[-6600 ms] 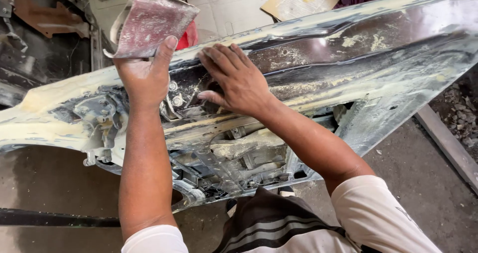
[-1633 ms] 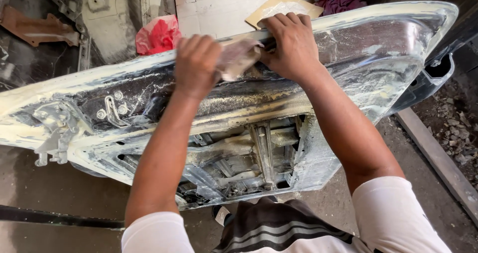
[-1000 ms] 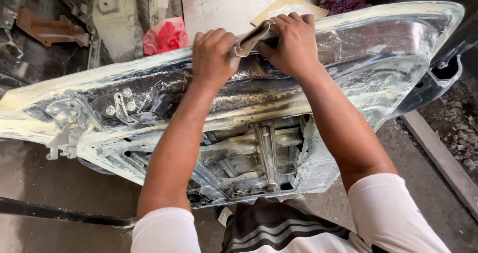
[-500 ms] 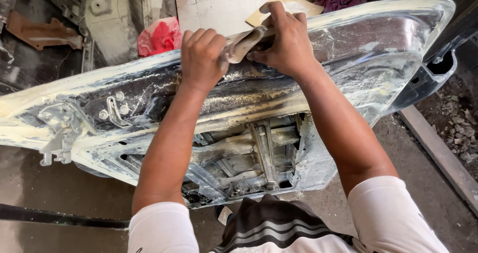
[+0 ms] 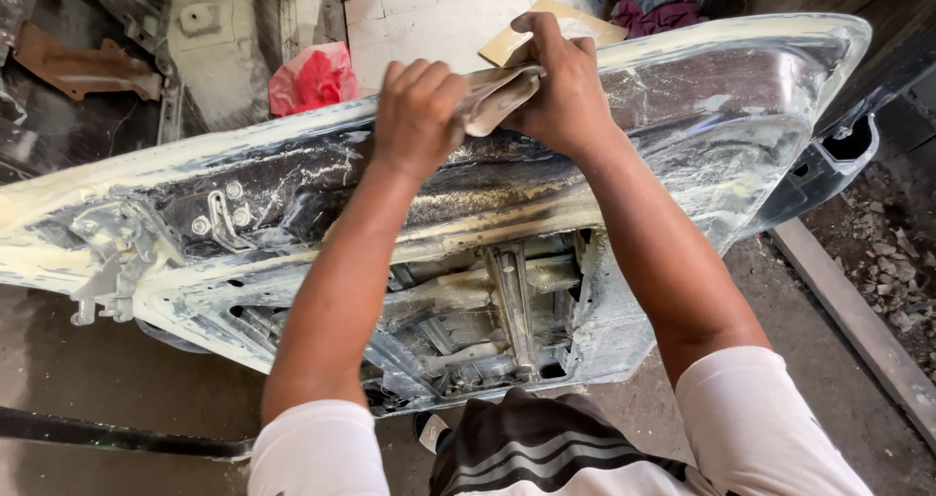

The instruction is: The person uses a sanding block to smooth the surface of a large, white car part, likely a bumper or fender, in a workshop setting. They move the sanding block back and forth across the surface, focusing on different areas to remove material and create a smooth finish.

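A large car body panel (image 5: pixel 702 135), dark metal smeared with pale filler, stands on edge in front of me. Both hands sit on its top edge. My left hand (image 5: pixel 417 111) and my right hand (image 5: pixel 564 91) together grip a folded sheet of sandpaper (image 5: pixel 495 94) pressed against that edge. The panel's inner frame with brackets and bolts (image 5: pixel 219 221) faces me, with an open cavity (image 5: pixel 487 320) lower down.
Behind the panel lie a red plastic bag (image 5: pixel 312 79), a piece of tan cardboard (image 5: pixel 522 36) and a purple rag (image 5: pixel 663 13) on a pale floor. A rusty bracket (image 5: pixel 88 67) lies far left. Rubble and a concrete kerb (image 5: pixel 858 301) are at right.
Earlier my left hand held the sandpaper sheet up while the right touched the panel's inside. Since then both hands gripped the folded sheet on the top edge and slid it slightly right.
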